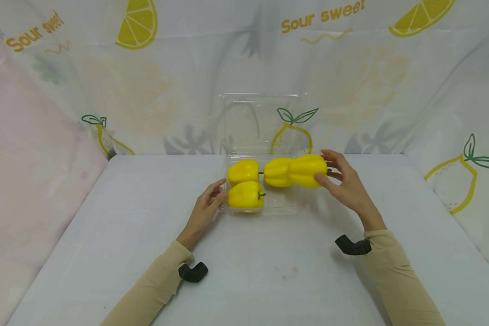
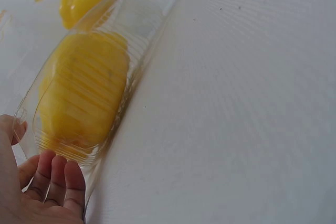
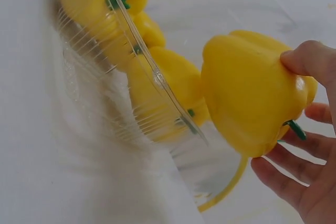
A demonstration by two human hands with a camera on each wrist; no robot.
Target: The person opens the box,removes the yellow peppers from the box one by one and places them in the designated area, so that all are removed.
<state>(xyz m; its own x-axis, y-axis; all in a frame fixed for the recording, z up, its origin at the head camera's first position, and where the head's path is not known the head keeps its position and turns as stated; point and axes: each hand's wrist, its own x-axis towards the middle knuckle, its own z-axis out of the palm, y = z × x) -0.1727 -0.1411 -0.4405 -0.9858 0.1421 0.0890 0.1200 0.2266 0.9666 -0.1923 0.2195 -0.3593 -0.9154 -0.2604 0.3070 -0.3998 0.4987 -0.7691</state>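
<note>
A clear plastic clamshell box (image 1: 285, 206) stands on the white table with its lid (image 1: 244, 122) raised at the back. Two yellow bell peppers, a front one (image 1: 244, 195) and a back one (image 1: 243, 171), lie side by side in its left half. Another yellow bell pepper (image 1: 276, 172) lies at the back right inside. My right hand (image 1: 344, 183) grips a fourth one (image 3: 252, 87) from its stem end, thumb on one side and fingers on the other, over the box's right edge. My left hand (image 1: 208, 203) holds the box's left edge, fingertips against the end wall (image 2: 68, 150).
A white sheet (image 1: 187, 68) printed with lemons hangs behind the table's far edge. Pinkish cloth (image 1: 32, 136) hangs at the left side. A dark curved wrist piece (image 1: 193, 272) sits by the left sleeve, and another (image 1: 352, 245) by the right sleeve.
</note>
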